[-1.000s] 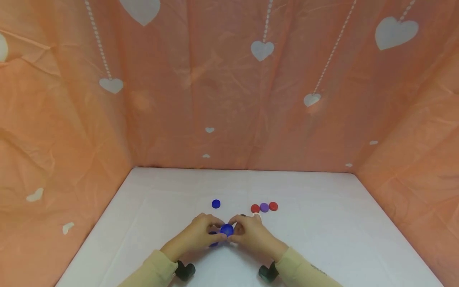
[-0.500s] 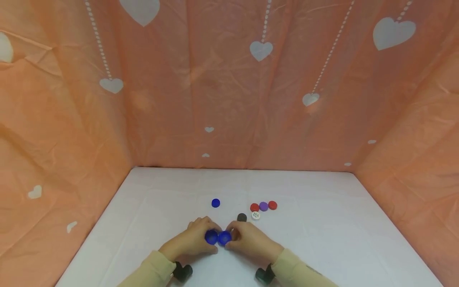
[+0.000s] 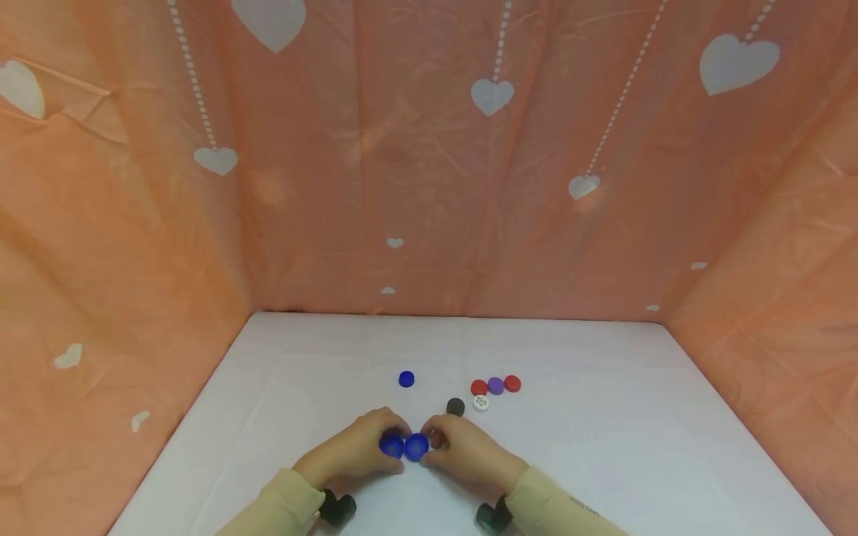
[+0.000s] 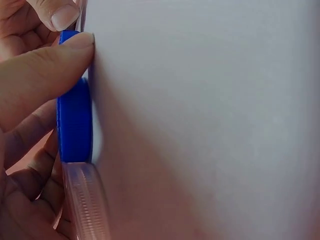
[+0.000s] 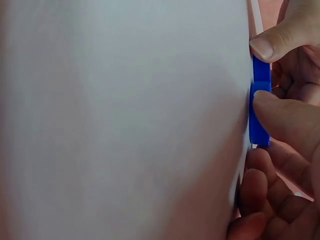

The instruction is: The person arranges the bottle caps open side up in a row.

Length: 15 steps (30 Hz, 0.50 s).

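The left hand, half curled, grips the left blue bottle cap. The right hand pinches the right blue bottle cap just beside it, low at the white table. Best hold both level, squeezing softly.

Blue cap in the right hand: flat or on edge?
The blue cap lies flat: the right wrist view shows its narrow side, the head view its round face.

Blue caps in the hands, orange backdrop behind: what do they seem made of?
The blue caps look like satin-finished hard plastic: even, solid colour and crisp, moulded-looking edges. The backdrop could be thin fabric or plastic sheeting, faintly shiny; it shows folds and creases, but which one stays unclear.
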{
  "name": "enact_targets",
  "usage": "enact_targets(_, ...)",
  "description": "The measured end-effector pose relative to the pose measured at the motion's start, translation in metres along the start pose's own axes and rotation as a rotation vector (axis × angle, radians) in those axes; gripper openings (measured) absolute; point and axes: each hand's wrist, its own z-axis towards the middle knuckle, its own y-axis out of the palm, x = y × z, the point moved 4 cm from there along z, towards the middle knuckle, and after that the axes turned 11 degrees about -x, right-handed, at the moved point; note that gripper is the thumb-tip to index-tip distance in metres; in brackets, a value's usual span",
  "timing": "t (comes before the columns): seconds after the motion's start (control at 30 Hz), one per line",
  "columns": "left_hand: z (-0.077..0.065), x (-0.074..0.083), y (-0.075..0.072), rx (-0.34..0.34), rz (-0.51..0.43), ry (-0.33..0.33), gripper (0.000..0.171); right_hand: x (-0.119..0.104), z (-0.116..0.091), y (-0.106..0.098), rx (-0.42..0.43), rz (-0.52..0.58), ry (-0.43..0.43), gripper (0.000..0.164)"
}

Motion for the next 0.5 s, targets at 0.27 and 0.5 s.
enact_targets(0.27, 0.001, 0.002, -0.002, 0.027, 0.017, -0.005, 0.037, 0.004, -0.001, -0.003, -0.011, 0.051, 0.011, 0.031)
enact_targets(0.5, 0.010, 0.006, -0.008, 0.012, -0.101, -0.072, 0.047, 0.020, -0.007, -0.025, 0.059, 0.089, 0.023, 0.039)
